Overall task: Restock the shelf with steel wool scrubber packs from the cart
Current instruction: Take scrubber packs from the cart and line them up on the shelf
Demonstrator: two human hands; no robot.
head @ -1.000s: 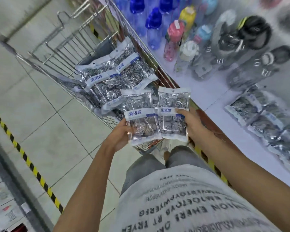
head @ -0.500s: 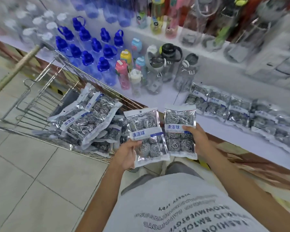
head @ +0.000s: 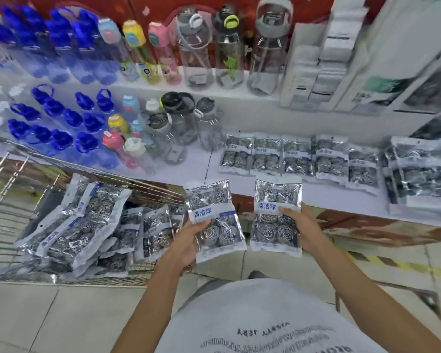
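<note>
two packs in hand, facing the shelf

nearest to me, my left hand (head: pixel 186 240) grips one scrubber pack (head: pixel 215 220) by its lower left edge, thumb across the label, and my right hand (head: pixel 299 226) grips a second pack (head: pixel 276 215) by its right side, fingers curled behind it. i hold both label-up and apart from each other, which i judge lets each go down flat on its own without a regrip.

just left of my hands sits the cart (head: pixel 15 189), wire sides showing, with a loose heap of spare packs (head: pixel 87 220) overlapping at odd angles, so plenty is left to move.

farther off, the shelf (head: pixel 189 171) carries a row of shelved packs (head: pixel 285 156) lying side by side, labels facing the same way. bare white shelf lies in front of that row, the likely spot for these two. beyond, water bottles (head: pixel 69 123) fill the left and the upper tier.
</note>
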